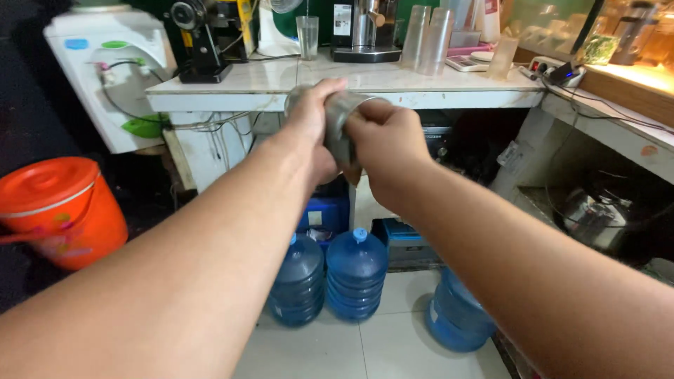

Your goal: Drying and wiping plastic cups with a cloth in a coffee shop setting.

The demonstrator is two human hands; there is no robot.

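Note:
Both my arms reach forward over the floor. My left hand and my right hand are wrapped around a shiny metal cup, held in the air just in front of the white counter's edge. The cup lies tilted between the palms, and most of it is hidden by my fingers. Its rim shows above my right hand.
On the counter stand a black grinder, a clear glass, stacked plastic cups and a steel machine. A white water dispenser and an orange lidded bucket are at left. Blue water jugs sit on the tiled floor below.

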